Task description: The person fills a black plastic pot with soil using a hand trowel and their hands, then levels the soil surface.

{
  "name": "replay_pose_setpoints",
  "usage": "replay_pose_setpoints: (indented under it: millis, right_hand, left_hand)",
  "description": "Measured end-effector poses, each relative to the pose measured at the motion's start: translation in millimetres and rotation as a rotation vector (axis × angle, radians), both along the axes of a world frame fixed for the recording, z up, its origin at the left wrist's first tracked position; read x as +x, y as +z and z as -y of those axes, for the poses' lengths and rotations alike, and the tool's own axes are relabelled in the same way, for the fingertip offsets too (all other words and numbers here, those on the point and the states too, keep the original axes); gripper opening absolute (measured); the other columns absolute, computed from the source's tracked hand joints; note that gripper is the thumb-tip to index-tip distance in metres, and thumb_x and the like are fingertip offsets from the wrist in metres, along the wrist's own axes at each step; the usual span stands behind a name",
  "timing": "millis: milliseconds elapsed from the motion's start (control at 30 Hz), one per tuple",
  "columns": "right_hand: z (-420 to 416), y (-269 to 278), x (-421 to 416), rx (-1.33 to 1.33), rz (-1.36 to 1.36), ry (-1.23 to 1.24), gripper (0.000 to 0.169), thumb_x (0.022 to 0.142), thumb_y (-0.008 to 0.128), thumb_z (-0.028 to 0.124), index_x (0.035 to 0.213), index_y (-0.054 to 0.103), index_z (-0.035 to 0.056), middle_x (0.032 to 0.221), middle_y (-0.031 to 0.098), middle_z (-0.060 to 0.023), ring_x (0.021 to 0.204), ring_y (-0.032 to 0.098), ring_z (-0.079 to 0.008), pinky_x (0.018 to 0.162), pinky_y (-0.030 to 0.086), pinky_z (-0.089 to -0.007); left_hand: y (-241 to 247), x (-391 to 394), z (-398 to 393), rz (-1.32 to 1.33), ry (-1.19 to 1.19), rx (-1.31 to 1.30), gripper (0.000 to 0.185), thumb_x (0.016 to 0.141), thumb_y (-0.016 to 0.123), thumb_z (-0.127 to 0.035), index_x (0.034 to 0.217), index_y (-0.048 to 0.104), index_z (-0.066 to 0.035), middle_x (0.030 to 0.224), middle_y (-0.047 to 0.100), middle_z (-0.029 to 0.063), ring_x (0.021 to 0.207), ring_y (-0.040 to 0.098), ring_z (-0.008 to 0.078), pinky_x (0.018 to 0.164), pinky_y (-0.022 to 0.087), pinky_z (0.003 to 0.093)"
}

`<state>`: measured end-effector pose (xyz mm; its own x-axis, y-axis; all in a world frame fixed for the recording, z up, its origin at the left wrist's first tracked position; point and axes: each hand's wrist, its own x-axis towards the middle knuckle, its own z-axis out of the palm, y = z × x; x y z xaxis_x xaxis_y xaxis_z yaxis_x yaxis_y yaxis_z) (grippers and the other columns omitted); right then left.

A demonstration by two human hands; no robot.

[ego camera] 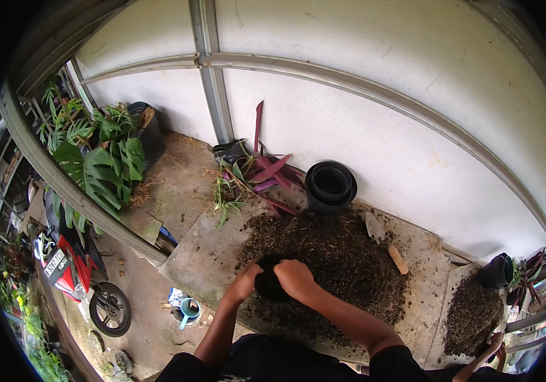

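Observation:
A black plastic plant pot [269,285] stands among dark potting mix [354,267] on a concrete slab. My left hand [245,282] grips the left side of its rim. Curled over the right side of the same pot is my right hand [297,278], its fingertips hidden from view. The pot's inside looks dark, so its contents are hard to make out. To the right of the hands, a trowel with a grey metal blade [375,227] and a wooden handle [398,259] rests at the edge of the soil.
Nested black pots [331,184] stand by the white wall beside purple-leaved plants [273,174]. A monstera [94,169] grows at left, behind a metal rail [86,191]. Below are a motorcycle [74,272] and a blue dipper [190,308]. At right, another person's arm [481,358] reaches near a second soil heap [471,313].

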<state>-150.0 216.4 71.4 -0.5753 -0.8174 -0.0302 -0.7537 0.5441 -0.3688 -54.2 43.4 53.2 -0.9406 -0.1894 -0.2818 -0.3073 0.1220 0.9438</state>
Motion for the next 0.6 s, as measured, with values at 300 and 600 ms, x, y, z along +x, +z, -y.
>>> replay_pose_setpoints:
  millis: [300,600]
  right_hand:
    - [-21.8,48.3,-8.9,-0.298,0.042,-0.132,0.009,0.087,0.071,-0.001,0.094,0.075,0.0013,0.093,0.072,-0.0179,0.086,0.073,-0.0381,0.076,0.058,-0.0483]
    - [-86.2,89.6,-59.0,-0.466,0.015,-0.435,0.013,0.088,0.077,-0.002,0.1,0.079,0.0016,0.097,0.076,-0.0168,0.085,0.075,-0.0329,0.075,0.06,-0.0426]
  left_hand:
    - [10.6,-1.9,-1.4,0.073,0.039,0.102,0.051,0.102,0.047,-0.022,0.145,0.057,0.003,0.126,0.068,0.0121,0.115,0.059,0.0206,0.104,0.043,0.0331]
    - [-5.6,-5.4,-0.6,0.065,0.059,0.105,0.049,0.102,0.046,-0.021,0.143,0.058,0.004,0.125,0.069,0.0105,0.116,0.06,0.0192,0.104,0.043,0.0324]
